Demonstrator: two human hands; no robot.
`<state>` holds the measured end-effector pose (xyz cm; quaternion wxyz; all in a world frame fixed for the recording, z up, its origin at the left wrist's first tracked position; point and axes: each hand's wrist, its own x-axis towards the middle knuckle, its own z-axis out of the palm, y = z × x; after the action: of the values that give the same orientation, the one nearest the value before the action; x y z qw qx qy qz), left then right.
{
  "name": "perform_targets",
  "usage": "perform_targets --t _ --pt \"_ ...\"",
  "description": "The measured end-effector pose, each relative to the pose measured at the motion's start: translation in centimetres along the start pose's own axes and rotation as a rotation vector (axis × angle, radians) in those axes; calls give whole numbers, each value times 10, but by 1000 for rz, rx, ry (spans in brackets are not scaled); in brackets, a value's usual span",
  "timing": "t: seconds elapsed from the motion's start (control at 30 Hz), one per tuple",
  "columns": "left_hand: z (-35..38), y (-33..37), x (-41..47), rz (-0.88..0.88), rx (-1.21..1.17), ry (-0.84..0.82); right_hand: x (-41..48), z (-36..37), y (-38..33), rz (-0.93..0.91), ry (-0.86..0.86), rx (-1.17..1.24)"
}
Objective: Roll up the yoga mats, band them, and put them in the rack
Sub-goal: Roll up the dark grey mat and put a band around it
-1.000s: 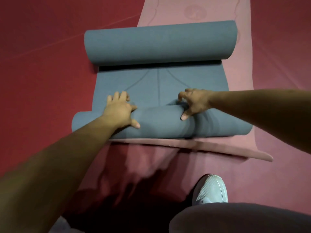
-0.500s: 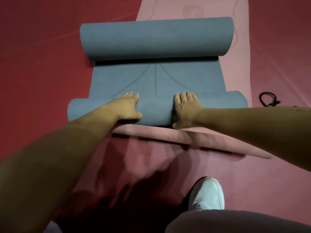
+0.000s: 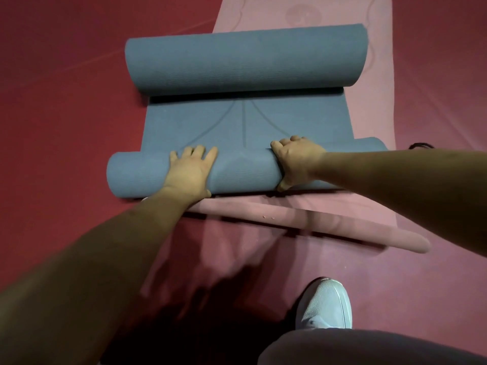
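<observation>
A blue yoga mat lies across a pink yoga mat on the red floor. Its far end is a thick roll, and its near end is a thinner roll. My left hand presses flat on top of the near roll, fingers straight and spread. My right hand grips the same roll further right, fingers curled over its top and thumb down its near side. A short flat stretch of blue mat separates the two rolls.
A black band lies on the floor at the right, partly hidden behind my right forearm. The pink mat's curled near edge runs below the blue roll. My white shoe and bent knee are at the bottom right.
The near roll has turned a little further away from me. My right hand went from lying flat to wrapping over the roll. My left hand stays pressed on top.
</observation>
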<state>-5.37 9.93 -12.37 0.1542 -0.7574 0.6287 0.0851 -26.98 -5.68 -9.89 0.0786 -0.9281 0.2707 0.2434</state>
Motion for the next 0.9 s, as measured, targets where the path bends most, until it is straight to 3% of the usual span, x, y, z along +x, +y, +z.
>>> perform_targets --t 0.17,0.37,0.53,0.6,0.73,0.9 --pt "-18 -14 -2 89 -90 -128 -11 -3 -6 -12 -101 111" --pt "-25 8 -18 189 -240 -480 -34 5 7 -24 -445 326" --pt "-25 -2 -12 112 -388 -508 -33 7 15 36 -431 479" --pt "-24 -4 -11 133 -381 -463 -30 5 18 60 -396 479" --pt "-24 -9 -9 107 -191 -173 -20 -4 31 139 -304 374" --pt "-13 7 -22 41 -232 62 -9 -12 39 261 -143 224"
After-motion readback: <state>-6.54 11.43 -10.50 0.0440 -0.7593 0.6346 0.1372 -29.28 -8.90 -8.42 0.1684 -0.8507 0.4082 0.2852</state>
